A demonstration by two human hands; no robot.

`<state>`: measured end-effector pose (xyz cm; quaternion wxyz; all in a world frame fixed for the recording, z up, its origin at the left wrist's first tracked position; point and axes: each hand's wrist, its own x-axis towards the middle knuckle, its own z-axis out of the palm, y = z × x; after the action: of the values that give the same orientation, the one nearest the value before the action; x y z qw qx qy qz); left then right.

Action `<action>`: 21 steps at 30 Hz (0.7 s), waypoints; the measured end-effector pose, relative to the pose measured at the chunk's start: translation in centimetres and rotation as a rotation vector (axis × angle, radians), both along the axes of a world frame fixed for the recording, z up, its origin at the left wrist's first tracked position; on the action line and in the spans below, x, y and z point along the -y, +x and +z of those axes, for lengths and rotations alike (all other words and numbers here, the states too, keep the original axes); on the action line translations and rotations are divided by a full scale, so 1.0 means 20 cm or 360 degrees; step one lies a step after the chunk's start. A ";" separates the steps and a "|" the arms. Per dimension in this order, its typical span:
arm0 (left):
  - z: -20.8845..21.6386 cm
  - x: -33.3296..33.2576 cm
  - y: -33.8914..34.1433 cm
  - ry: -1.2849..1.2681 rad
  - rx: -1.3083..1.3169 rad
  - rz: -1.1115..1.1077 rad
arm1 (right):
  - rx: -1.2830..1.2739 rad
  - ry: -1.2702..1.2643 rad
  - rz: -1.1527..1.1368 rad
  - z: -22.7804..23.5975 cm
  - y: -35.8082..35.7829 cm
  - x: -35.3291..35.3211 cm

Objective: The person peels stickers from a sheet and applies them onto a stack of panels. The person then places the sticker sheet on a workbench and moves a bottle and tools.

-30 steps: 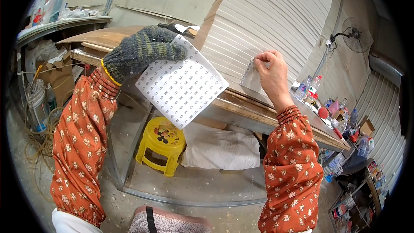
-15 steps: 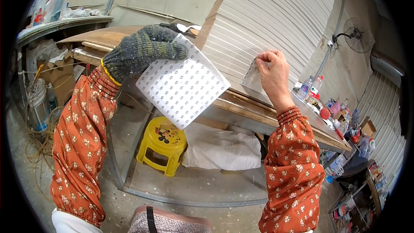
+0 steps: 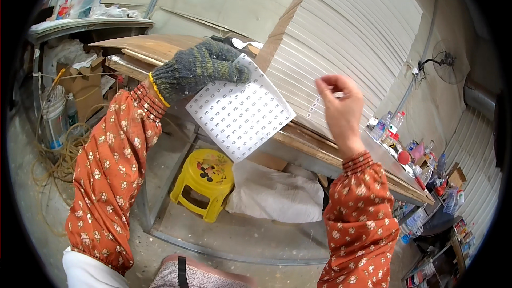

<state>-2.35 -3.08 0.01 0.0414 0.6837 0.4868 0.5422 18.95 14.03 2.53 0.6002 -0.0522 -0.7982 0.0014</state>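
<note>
My left hand [image 3: 208,70], in a dark grey knitted glove with a yellow cuff edge, is closed on the upper corner of a square white sheet [image 3: 242,112]. Rows of small dark marks cover that sheet, which hangs tilted before the workbench. To its right, my bare right hand [image 3: 342,109] has thumb and fingers pinched together. From this pinch hangs a thin clear strip [image 3: 312,108], of which mostly a row of small ring-shaped marks shows. Behind the strip stands a tall stack of pale panels [image 3: 346,37], their edges facing me.
A yellow plastic stool [image 3: 205,181] and a white covered bundle [image 3: 274,194] lie below the bench [image 3: 314,146]. Bottles [image 3: 381,125] crowd the bench at right, under a wall fan [image 3: 445,60]. Coiled hose [image 3: 69,152] and a bucket [image 3: 53,112] are on the left.
The view has shifted, so most things sit a little further right. My right hand has turned and the clear strip is less visible beside it. My left hand keeps its hold on the sheet.
</note>
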 end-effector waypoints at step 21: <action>0.03 -0.01 0.04 0.0010 -0.0086 0.0024 | -0.0089 0.0447 0.0145 -0.15 -0.27 0.25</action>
<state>-1.65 -2.82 0.59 0.0221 0.6944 0.4913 0.5253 13.49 8.96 -0.42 0.6229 0.0686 -0.7750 -0.0815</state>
